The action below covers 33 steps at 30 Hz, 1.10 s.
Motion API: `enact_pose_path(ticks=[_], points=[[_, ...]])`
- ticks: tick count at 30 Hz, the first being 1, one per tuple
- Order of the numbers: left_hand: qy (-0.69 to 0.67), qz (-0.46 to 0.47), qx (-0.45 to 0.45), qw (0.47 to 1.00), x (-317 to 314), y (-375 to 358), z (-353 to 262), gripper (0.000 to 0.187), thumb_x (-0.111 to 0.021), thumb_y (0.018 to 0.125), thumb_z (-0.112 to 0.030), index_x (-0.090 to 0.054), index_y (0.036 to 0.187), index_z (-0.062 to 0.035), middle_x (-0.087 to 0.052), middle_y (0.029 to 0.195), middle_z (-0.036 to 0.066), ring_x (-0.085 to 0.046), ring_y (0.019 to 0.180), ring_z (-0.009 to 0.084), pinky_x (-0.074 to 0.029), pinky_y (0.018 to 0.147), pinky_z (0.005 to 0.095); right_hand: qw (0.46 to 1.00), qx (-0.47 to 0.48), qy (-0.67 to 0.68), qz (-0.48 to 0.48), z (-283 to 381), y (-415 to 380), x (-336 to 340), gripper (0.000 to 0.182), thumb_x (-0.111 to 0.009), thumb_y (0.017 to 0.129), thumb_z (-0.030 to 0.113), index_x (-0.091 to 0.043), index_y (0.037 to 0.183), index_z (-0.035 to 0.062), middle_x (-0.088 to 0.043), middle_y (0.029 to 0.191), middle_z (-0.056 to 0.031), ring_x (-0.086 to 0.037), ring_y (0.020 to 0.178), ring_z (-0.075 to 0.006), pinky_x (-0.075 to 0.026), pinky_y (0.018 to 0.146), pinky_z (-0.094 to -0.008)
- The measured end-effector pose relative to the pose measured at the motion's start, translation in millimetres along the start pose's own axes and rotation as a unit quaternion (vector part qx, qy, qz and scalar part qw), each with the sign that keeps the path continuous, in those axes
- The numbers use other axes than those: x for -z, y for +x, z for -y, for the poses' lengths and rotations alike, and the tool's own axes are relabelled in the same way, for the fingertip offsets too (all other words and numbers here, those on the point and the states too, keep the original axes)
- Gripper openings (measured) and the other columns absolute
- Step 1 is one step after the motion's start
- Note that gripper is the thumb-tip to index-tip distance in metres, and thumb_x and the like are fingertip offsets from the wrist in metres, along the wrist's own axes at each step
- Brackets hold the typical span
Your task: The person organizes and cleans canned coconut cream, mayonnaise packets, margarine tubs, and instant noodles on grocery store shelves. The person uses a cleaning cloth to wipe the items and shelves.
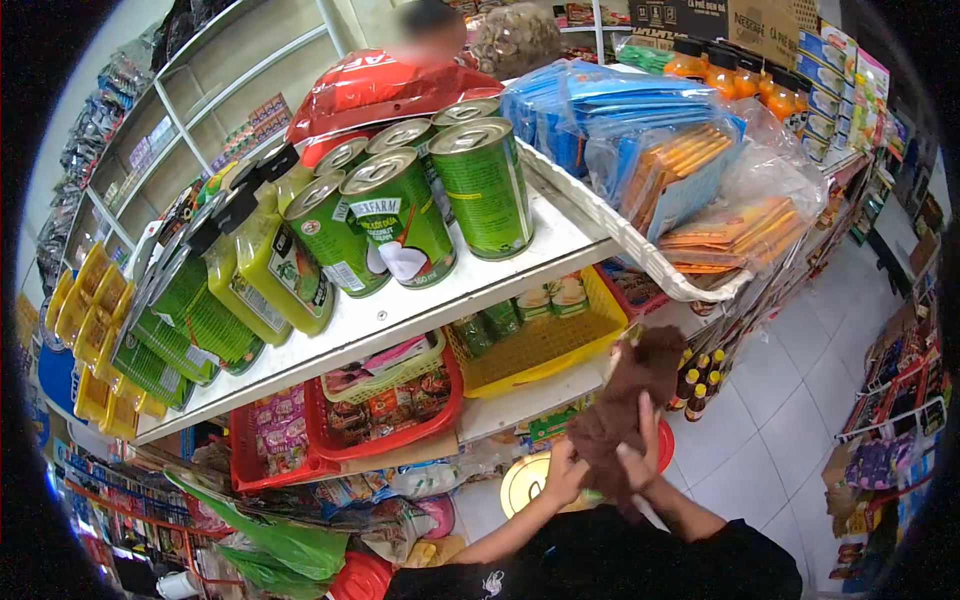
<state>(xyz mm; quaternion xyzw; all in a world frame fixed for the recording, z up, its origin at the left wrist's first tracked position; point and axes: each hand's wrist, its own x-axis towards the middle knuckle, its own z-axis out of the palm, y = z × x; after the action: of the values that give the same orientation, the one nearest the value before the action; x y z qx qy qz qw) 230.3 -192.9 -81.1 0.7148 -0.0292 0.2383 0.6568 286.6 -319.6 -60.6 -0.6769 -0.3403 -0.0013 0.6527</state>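
Note:
A dark brown cloth (pixel 622 425) is bunched up in front of my body at the lower middle of the head view. My left hand (pixel 566 474) grips its left edge with bent fingers. On the other side my right hand (pixel 641 456) is closed around the cloth, thumb and fingers pressing into the folds. Something pale shows at the cloth's upper end, but what it is I cannot make out. Beyond the hands, green coconut cream cans (pixel 400 225) stand on a white shelf (pixel 400 318).
Green sauce bottles (pixel 284 270) stand left of the cans. A white basket (pixel 640 245) of blue and orange packets sits at the right. Below are a yellow basket (pixel 540 355), a red basket (pixel 385 440) and dark bottles (pixel 700 380). Tiled floor (pixel 790 430) lies to the right.

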Motion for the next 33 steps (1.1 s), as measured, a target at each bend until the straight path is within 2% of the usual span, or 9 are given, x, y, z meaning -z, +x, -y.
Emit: enact_pose_path(ticks=[3, 7, 9, 11, 15, 16, 19, 23, 33], points=[[-0.073, 0.02, 0.057, 0.996, 4.3, 7.4, -19.0, 0.038, -0.057, 0.063, -0.016, -0.055, 0.094, 0.0056, -0.057, 0.092, 0.012, -0.052, 0.089, 0.0168, -0.04, 0.078, 0.0282, 0.931, -0.104, 0.349, -0.043, 27.0, 38.6, -1.5, 0.06, -0.046, 0.076, 0.01, -0.023, 0.13, -0.0045, -0.034, 0.126, -0.0167, -0.031, 0.118, -0.0238, -0.023, 0.099, -0.0353], [-0.125, -0.037, 0.097, 0.987, 10.5, 6.0, -4.5, 0.037, -0.05, 0.073, -0.025, -0.056, 0.093, 0.0055, -0.059, 0.085, 0.007, -0.054, 0.081, 0.0132, -0.041, 0.072, 0.0247, 0.978, -0.14, 0.155, 0.021, -8.2, 19.5, -12.0, 0.055, -0.053, 0.076, 0.017, -0.035, 0.123, -0.0042, -0.034, 0.124, -0.0198, -0.031, 0.116, -0.0299, -0.019, 0.1, -0.0365], [-0.218, -0.22, 0.11, 0.945, -4.1, 18.8, -12.2, 0.039, -0.044, 0.077, -0.031, -0.056, 0.085, 0.0055, -0.059, 0.076, 0.008, -0.054, 0.067, 0.0123, -0.043, 0.061, 0.0241, 0.992, -0.09, 0.054, 0.065, 6.3, 13.3, -19.5, 0.051, -0.055, 0.075, 0.018, -0.04, 0.12, -0.0031, -0.033, 0.124, -0.0217, -0.029, 0.118, -0.0337, -0.021, 0.099, -0.0381], [-0.081, -0.104, 0.104, 0.986, 21.3, 13.7, 9.3, 0.038, -0.042, 0.077, -0.029, -0.055, 0.088, 0.0047, -0.06, 0.08, 0.008, -0.054, 0.069, 0.0125, -0.043, 0.063, 0.0238, 0.987, -0.107, 0.095, 0.071, -0.7, -8.0, -28.9, 0.051, -0.056, 0.074, 0.019, -0.042, 0.118, -0.0029, -0.034, 0.123, -0.023, -0.029, 0.118, -0.036, -0.023, 0.099, -0.0392], [-0.398, -0.245, 0.194, 0.863, 17.3, 24.4, 31.3, 0.034, -0.043, 0.075, -0.026, -0.055, 0.087, 0.0035, -0.059, 0.086, 0.009, -0.055, 0.074, 0.0132, -0.042, 0.064, 0.0231, 0.985, -0.131, 0.053, 0.099, -38.4, -54.5, -31.4, 0.051, -0.055, 0.073, 0.02, -0.042, 0.117, -0.0018, -0.035, 0.122, -0.0238, -0.037, 0.112, -0.0374, -0.029, 0.095, -0.0401], [-0.325, -0.253, 0.166, 0.896, 14.5, 19.6, 31.1, 0.034, -0.046, 0.074, -0.024, -0.056, 0.091, 0.0039, -0.059, 0.084, 0.009, -0.055, 0.074, 0.0157, -0.042, 0.065, 0.0241, 0.984, -0.144, 0.077, 0.072, -53.5, -64.8, -35.3, 0.051, -0.055, 0.073, 0.02, -0.042, 0.118, -0.0013, -0.037, 0.121, -0.0234, -0.038, 0.111, -0.0369, -0.03, 0.095, -0.0399], [0.027, -0.078, 0.065, 0.994, 2.0, 12.1, 6.8, 0.036, -0.049, 0.072, -0.021, -0.056, 0.098, 0.0037, -0.06, 0.085, 0.01, -0.055, 0.075, 0.0182, -0.043, 0.066, 0.0246, 0.951, -0.182, 0.244, -0.059, -69.5, -74.3, -31.5, 0.051, -0.054, 0.075, 0.021, -0.041, 0.119, 0.0003, -0.043, 0.117, -0.0201, -0.045, 0.107, -0.0329, -0.037, 0.089, -0.0383], [0.041, 0.1, 0.01, 0.994, -18.4, 5.7, -13.2, 0.052, -0.061, 0.067, -0.016, -0.049, 0.114, 0.0036, -0.059, 0.095, 0.019, -0.058, 0.084, 0.022, -0.043, 0.076, 0.031, 0.793, -0.349, 0.476, -0.149, -18.7, -29.4, 15.9, 0.049, -0.048, 0.083, 0.03, -0.038, 0.12, 0.0009, -0.042, 0.114, -0.0158, -0.047, 0.101, -0.0215, -0.041, 0.083, -0.0331], [-0.116, -0.077, 0.146, 0.979, -5.7, 51.5, 10.7, 0.052, -0.055, 0.074, -0.016, -0.041, 0.119, 0.0056, -0.055, 0.105, 0.016, -0.056, 0.092, 0.0237, -0.043, 0.08, 0.0285, 0.935, -0.284, 0.213, 0.015, -53.1, -75.8, 1.8, 0.062, -0.059, 0.075, 0.021, -0.03, 0.125, -0.0012, -0.036, 0.124, -0.016, -0.034, 0.116, -0.024, -0.026, 0.097, -0.0361]])
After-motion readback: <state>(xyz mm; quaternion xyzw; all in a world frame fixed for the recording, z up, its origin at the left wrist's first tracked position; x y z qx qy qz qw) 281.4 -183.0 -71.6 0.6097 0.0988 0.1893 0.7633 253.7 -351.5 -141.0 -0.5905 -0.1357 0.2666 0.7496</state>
